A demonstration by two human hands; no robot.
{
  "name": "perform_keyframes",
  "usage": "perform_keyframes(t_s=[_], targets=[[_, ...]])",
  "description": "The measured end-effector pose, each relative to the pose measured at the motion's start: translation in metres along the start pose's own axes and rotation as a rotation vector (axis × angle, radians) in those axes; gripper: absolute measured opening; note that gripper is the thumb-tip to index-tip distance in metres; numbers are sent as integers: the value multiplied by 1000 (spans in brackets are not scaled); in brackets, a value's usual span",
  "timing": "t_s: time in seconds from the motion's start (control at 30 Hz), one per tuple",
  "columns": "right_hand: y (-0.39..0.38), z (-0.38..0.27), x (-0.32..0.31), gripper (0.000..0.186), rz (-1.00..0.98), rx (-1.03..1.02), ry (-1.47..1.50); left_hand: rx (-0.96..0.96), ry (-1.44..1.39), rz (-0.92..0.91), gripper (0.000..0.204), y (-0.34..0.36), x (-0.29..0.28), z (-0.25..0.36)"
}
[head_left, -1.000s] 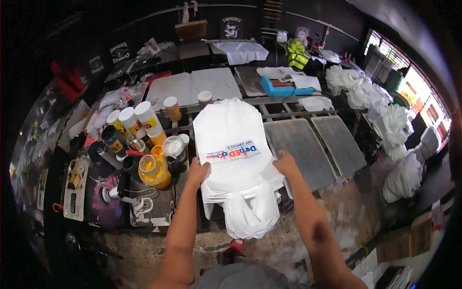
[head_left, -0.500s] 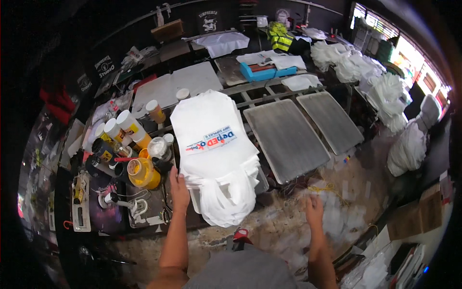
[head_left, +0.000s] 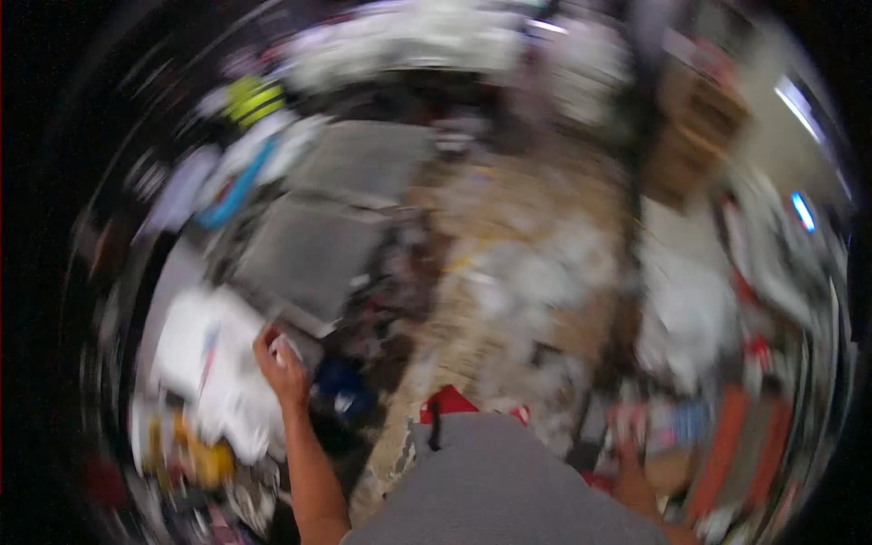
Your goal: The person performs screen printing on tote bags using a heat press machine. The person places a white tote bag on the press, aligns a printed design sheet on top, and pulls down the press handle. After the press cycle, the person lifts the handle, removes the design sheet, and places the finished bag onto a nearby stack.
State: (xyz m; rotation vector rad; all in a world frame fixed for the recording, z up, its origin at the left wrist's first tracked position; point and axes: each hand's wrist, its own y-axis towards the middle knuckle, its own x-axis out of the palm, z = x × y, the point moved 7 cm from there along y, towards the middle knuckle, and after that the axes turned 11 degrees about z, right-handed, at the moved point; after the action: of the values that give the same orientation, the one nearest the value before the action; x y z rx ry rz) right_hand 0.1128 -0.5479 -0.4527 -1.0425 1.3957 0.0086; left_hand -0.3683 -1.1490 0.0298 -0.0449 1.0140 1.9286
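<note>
The whole head view is smeared by motion. My left hand (head_left: 282, 365) is beside the stack of white bags (head_left: 195, 341), at the edge away from the yellow pots. Its fingers look curled round a small whitish patch that I cannot make out. Coloured print shows as a streak on the top bag, and the handles hang toward me. At the lower right, my right hand (head_left: 629, 450) is low, close to blurred boxes and packets. Its fingers are too smeared to read, and whether it touches anything is unclear.
Two grey flat boards (head_left: 309, 259) lie beyond the stack. Yellow pots (head_left: 207, 459) stand at the lower left. Pale scraps (head_left: 536, 272) litter the floor. Cardboard boxes (head_left: 695, 136) are stacked at the upper right, with an orange-red striped object (head_left: 740, 450) below. White bundles (head_left: 409, 41) line the back.
My view has swung right, so the bag stack sits farther left. My left hand has gone from the stack's pot side to its other side. The right hand has moved toward the boxes.
</note>
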Motion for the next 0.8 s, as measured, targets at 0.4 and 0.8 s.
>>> perform_keyframes(t_s=[0.4, 0.8], targets=[[77, 71, -58, 20, 730, 825, 793, 180, 149, -1846, 42, -360, 391, 40], [181, 289, -183, 60, 866, 1563, 523, 348, 492, -2033, 35, -282, 663, 7]])
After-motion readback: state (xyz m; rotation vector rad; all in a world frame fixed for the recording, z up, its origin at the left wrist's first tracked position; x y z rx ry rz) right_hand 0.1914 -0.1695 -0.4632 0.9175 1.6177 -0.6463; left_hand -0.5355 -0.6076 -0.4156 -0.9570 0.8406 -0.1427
